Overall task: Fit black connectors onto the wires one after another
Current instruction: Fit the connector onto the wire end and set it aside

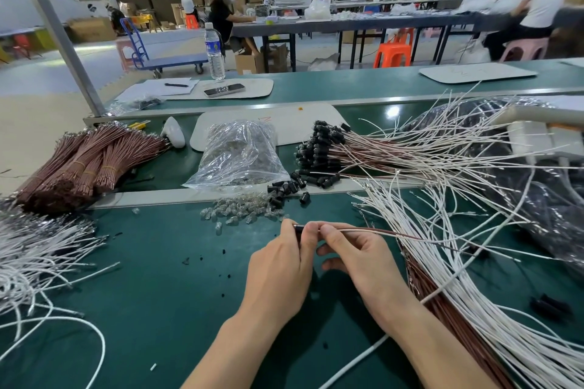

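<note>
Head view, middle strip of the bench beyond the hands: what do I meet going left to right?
Bundled brown wires → clear bag of small clear parts → wires fitted with black connectors → dark plastic bag.

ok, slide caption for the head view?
Left hand pinches a black connector, right hand pinches the brown wire entering it, above the green bench.

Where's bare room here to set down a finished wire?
Bare green mat lies between the left white wires, the clear parts pile and your left hand. The far belt between two white pads is free too. The right side is crowded with loose wires.
</note>
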The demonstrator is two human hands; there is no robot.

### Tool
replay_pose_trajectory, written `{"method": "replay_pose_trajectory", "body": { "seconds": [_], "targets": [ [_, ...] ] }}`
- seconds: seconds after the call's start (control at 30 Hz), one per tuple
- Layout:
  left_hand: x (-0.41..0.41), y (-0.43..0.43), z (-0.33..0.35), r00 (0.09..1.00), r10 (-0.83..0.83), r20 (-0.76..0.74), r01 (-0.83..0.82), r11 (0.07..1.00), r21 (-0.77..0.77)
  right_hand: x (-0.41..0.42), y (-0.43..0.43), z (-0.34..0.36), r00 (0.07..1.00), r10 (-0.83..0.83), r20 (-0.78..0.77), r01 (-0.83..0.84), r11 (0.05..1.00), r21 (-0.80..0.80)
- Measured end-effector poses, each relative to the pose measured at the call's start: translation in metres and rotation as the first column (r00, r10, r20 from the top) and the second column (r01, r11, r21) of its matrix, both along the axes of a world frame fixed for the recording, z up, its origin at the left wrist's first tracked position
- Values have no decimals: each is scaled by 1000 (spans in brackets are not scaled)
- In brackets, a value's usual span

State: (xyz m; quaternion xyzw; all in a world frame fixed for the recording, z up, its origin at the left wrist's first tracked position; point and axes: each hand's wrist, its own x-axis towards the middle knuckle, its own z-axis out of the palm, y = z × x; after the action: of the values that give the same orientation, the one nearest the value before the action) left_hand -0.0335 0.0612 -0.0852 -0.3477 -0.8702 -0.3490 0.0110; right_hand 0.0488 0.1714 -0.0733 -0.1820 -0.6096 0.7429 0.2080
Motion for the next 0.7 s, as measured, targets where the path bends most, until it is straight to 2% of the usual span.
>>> {"method": "replay_pose_trajectory", "body": {
  "seconds": [0.23,0.33,0.47,0.57,0.7],
  "targets": [
    [-3,0,-2,1000,-8,-3,7,1000,-19,1,2,1,999,51,-9,-51,999,9],
    [-4,-2,-3,992,-57,114,44,992,117,2,4,2,997,82,-14,-82,997,13],
    [-6,-4,-4,947,-202,248,116,939,325,0,5,2,999,0,-39,-2,999,-52],
    [-9,-3,-1,912,-252,324,74,877,475,-1,9,1,996,-65,-58,56,989,-140],
    [-14,-4,4,872,-281,401,-13,804,594,-1,15,0,990,-117,-75,98,971,-218]
  ]
}}
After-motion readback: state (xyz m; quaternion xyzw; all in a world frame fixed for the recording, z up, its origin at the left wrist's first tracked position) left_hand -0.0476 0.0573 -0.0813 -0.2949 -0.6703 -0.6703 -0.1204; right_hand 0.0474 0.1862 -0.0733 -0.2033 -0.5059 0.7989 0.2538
